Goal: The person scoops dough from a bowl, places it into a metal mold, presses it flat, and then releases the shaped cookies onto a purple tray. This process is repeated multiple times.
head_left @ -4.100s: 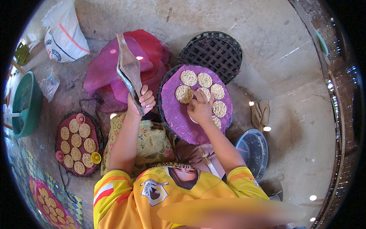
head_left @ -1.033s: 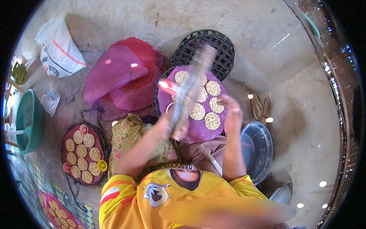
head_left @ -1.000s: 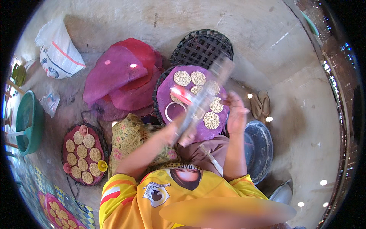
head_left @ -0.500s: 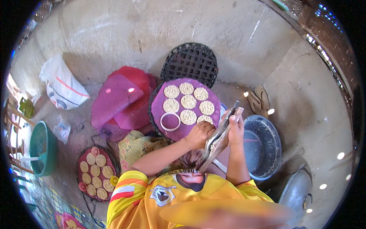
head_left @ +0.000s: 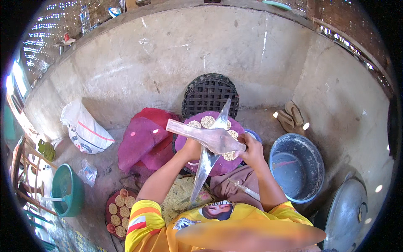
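My left hand and my right hand are close together above my lap, both gripping clear plastic sheets. One sheet lies across, the other hangs down toward my knees. Just beyond the hands, a purple cloth-covered round tray carries several round pale cakes, partly hidden by the plastic. A thin pale stick rests on my lap by the right forearm.
A black woven tray leans behind the purple one. A heap of magenta cloth and a white sack are at left, with a green bucket and a second tray of cakes. Right: grey basin, metal lid, sandals.
The plastic, first raised in my left hand at the left, has swung across to the middle. My right hand left the cakes and took hold of it too. The view has tilted up.
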`<state>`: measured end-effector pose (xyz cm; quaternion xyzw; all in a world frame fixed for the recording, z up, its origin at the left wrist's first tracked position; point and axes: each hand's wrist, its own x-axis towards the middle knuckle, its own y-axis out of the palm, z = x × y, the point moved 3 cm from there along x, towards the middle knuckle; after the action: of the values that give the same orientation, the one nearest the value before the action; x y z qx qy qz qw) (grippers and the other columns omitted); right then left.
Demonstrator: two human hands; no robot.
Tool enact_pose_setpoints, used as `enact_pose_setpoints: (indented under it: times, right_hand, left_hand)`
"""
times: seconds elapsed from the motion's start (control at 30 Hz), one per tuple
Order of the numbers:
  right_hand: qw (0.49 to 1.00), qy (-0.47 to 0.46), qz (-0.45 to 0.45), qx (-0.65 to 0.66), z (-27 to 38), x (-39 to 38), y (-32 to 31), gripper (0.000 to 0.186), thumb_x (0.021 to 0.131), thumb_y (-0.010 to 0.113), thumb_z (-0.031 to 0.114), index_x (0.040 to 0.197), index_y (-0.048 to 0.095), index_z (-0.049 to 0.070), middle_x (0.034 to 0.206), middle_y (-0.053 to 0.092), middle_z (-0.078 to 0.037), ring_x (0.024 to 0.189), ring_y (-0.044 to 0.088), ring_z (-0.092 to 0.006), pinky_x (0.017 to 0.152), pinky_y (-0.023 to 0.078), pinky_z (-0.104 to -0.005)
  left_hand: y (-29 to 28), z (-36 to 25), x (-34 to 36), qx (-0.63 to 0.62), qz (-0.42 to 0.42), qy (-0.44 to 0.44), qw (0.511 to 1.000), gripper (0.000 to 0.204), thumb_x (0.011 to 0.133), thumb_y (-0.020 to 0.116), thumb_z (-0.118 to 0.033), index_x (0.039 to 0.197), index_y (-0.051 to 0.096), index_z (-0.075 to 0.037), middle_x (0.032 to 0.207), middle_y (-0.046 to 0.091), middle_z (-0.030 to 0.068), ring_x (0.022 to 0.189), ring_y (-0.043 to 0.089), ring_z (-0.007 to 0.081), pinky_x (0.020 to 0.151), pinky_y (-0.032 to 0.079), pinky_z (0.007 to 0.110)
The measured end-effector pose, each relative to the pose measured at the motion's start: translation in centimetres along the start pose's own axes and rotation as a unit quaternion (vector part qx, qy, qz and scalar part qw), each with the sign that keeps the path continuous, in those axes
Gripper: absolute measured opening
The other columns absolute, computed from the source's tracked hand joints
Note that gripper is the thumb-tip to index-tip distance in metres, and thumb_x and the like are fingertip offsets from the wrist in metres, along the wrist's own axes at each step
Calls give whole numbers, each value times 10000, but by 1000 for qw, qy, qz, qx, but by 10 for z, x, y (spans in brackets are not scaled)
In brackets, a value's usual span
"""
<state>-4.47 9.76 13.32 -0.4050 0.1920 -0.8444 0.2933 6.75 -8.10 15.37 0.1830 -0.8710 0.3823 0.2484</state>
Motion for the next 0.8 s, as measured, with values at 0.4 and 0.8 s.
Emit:
enact_pose_setpoints:
  times: [0.4,0.8]
  right_hand:
    - [983,49,18,177,-2,-53,-13,580,607,717,519,754,536,-12,598,532,-129,517,466,-192,515,402,-327]
    - [892,273,-144,332,-71,-115,-21,382,844,543,411,824,531,30,629,417,46,546,361,-54,470,302,-225]
  left_hand:
    - [25,-38,-16,-405,300,-324,800,363,794,619,-214,1067,540,11,938,614,115,876,602,175,800,478,299]
    - [98,-18,-2,240,37,49,969,203,651,636,-192,701,514,-38,626,537,140,569,560,322,541,455,407]
